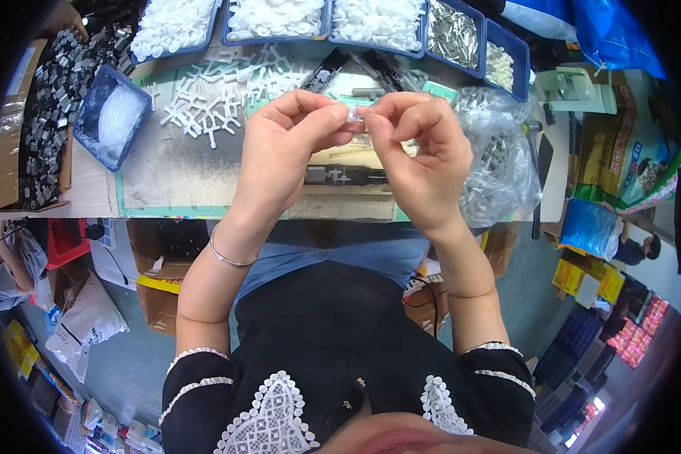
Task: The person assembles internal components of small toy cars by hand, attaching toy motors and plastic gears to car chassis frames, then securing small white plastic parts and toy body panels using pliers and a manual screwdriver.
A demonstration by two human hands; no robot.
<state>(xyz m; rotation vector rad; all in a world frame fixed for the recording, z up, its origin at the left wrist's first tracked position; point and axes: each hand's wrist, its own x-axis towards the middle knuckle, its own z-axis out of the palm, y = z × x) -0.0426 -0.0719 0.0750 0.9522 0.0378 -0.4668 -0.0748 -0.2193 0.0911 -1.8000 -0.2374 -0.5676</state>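
Note:
Both my hands meet above the bench. My left hand (284,140) pinches a small white plastic part (351,113) between thumb and fingertips. Close against it, my right hand (427,140) pinches a thin metal pin (359,118) that touches or enters the white part; which of these I cannot tell. Below the hands lies a black housing (344,175) with a white branched piece in it, on a pale block. Two more dark housings (325,72) lie slanted beyond my fingers. Loose white branched plastic parts (204,102) are heaped left of them.
Blue bins along the back hold white round caps (276,19), metal pins (452,34) and small white pieces (499,66). A blue tray (83,125) with a whitish lump and a carton of black parts (60,98) stand left. A clear plastic bag (507,174) lies right.

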